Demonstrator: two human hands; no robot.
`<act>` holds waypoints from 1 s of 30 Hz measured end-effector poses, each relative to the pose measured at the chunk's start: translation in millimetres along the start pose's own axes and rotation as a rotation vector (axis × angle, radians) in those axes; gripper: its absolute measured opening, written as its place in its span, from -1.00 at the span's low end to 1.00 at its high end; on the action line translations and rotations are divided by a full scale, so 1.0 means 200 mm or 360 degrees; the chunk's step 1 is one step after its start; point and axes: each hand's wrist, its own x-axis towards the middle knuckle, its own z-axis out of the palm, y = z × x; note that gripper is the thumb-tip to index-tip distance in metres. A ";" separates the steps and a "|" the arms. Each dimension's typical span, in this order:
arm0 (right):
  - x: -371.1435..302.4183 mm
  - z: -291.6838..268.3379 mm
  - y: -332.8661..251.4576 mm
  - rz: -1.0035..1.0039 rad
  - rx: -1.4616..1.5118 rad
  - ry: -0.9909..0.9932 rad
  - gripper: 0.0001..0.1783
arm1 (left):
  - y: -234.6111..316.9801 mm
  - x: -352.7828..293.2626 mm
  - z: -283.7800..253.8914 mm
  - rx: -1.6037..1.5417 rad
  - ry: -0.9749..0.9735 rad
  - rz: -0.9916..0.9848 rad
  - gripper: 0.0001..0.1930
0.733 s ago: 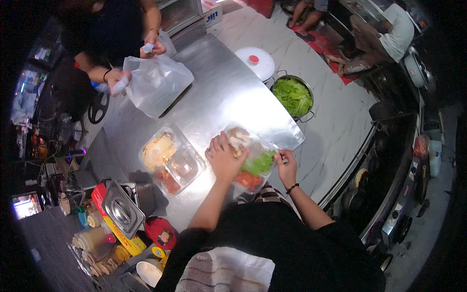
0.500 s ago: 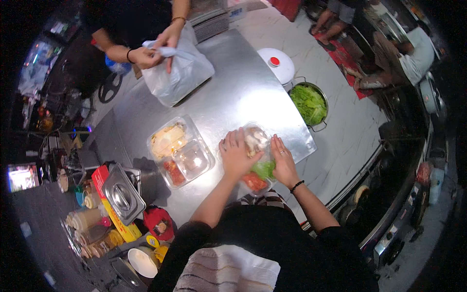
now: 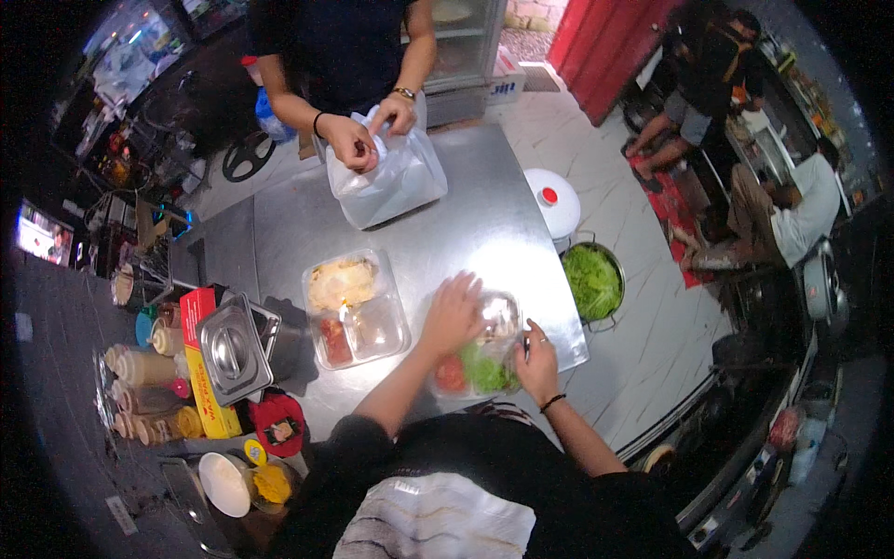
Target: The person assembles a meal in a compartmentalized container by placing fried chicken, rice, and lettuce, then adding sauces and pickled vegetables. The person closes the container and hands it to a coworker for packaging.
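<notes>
A clear plastic food container [image 3: 471,352] with compartments lies before me on the metal table, holding green lettuce [image 3: 488,367], red food [image 3: 451,374] and something pale at its far end. My left hand [image 3: 452,315] is open, fingers stretched, at the far left part of the container; its fingertips are slightly blurred. Around the container's right edge, my right hand [image 3: 537,368] is closed with bent fingers. Left of it lies a second clear container [image 3: 398,317], with a pale flat food [image 3: 342,283] and red food [image 3: 335,343]; its remaining compartment shows shiny plastic.
Across the metal table [image 3: 279,224], another person's hands [image 3: 372,135] hold the top of a white plastic bag [image 3: 396,186]. A lidded steel pan [image 3: 233,343], a wax paper box [image 3: 207,363] and sauce bottles [image 3: 144,396] stand left. A lettuce pot [image 3: 592,284] is beyond the right edge.
My right hand has gone from flat against the container to bent around its edge. My left hand's fingers have shifted toward its far left. The whole view has tilted upward.
</notes>
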 end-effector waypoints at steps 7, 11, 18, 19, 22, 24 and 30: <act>0.04 0.14 0.02 -0.0336 -0.0071 -0.0046 -0.16 | 0.26 -0.37 -0.01 0.0008 -0.0154 -0.0672 0.06; 0.04 0.14 0.03 -0.0321 -0.0058 -0.0166 -0.12 | 0.26 -0.38 0.00 0.0014 -0.0180 -0.0698 0.06; 0.14 0.13 0.07 -0.0365 -0.0065 -0.0308 -0.10 | 0.26 -0.37 0.06 0.0023 -0.0086 -0.0755 0.02; 0.14 0.12 0.08 -0.0352 -0.0088 -0.0327 -0.10 | 0.27 -0.36 0.07 0.0070 -0.0118 -0.0770 0.02; 0.19 0.07 0.03 -0.0466 -0.0270 0.0008 -0.21 | 0.22 -0.29 0.04 0.0116 -0.0194 -0.0708 0.07; 0.29 -0.05 -0.03 -0.0403 -0.0251 -0.0098 -0.35 | 0.13 -0.21 -0.03 0.0037 -0.0192 -0.0549 0.07; 0.74 -0.06 -0.05 -0.0892 -0.0086 -0.0137 -0.43 | 0.11 -0.14 -0.04 0.0246 0.0120 -0.0735 0.04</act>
